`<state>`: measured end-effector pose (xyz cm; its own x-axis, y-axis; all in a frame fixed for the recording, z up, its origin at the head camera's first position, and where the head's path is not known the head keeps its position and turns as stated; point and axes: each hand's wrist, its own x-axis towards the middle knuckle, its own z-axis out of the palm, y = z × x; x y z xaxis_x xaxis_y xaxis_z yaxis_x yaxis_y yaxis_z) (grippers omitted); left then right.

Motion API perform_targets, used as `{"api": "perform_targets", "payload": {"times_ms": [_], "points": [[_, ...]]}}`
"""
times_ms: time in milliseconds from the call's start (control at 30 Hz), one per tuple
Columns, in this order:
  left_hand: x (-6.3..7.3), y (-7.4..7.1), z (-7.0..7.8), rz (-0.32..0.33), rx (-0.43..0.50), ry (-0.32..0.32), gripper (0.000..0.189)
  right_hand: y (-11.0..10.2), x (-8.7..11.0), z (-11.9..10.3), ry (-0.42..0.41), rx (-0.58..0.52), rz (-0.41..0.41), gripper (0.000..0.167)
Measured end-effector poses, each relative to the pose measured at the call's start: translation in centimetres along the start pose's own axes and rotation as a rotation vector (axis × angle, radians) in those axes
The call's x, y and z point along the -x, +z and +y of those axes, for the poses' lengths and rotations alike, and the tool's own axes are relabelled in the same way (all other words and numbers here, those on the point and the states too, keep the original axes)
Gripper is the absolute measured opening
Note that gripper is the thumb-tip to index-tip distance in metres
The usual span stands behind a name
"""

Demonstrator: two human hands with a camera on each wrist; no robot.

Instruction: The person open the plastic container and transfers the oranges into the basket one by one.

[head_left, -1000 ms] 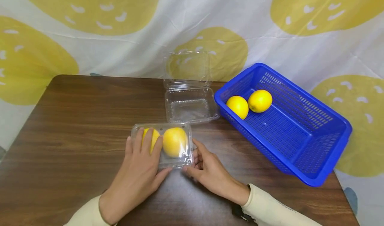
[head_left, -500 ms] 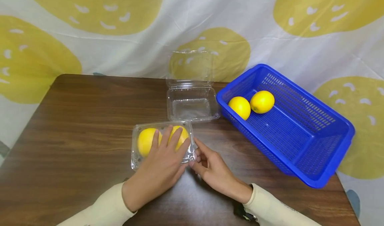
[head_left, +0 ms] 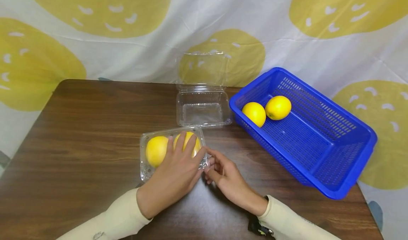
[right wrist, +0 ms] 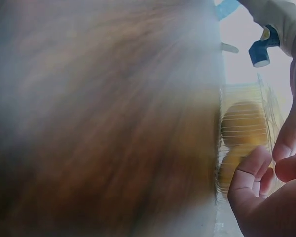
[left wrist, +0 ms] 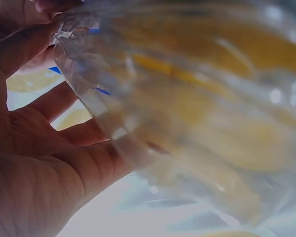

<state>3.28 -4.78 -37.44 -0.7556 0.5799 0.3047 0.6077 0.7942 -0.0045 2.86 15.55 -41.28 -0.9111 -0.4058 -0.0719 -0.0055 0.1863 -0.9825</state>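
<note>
1. Counted: one blue basket, two clear containers, four yellow fruits and two bare hands.
2. Two of the fruits sit inside the basket at its left end, the nearer one close beside the farther one.
3. The other two, a left fruit and a right fruit, lie side by side in the filled container, which is on the brown surface to the left of the basket, lid down.
4. The open container stands just left of the basket, its lid raised; behind the basket hangs a white cloth printed with yellow shapes.
5. The left grip, left of the basket, has its fingers spread over the filled container's lid and hides part of the right fruit.
6. The right grip, between the filled container and the basket, has thumb and forefinger curled at that container's near right corner; it seems to pinch the edge, though blurred plastic and overlapping fingers make this hard to confirm.
7. The filled container thus lies under the left grip and at the right grip's fingertips.
</note>
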Motion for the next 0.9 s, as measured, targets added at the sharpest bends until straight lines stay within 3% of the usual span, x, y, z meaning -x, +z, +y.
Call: {"api": "perform_targets", "payload": {"times_ms": [167,333,600,733,900], "points": [[-0.2,0.0,0.0,0.008,-0.035,0.023,0.049,-0.1,-0.1,0.1,0.006,-0.036,0.020,0.057],[-0.4,0.0,0.0,0.017,-0.047,0.044,0.051,-0.1,-0.3,0.2,0.019,-0.094,0.036,0.064],[-0.7,-0.5,0.5,-0.058,-0.113,0.051,0.052,0.3,-0.4,0.4,-0.030,-0.099,0.059,0.062],[-0.8,-0.5,1.0,-0.060,-0.205,0.063,0.044,0.4,-0.3,0.5,-0.041,-0.083,0.065,0.061],[-1.1,-0.3,1.8,0.008,-0.380,0.114,0.030,0.2,-0.1,0.6,-0.052,-0.070,0.087,0.060]]}}
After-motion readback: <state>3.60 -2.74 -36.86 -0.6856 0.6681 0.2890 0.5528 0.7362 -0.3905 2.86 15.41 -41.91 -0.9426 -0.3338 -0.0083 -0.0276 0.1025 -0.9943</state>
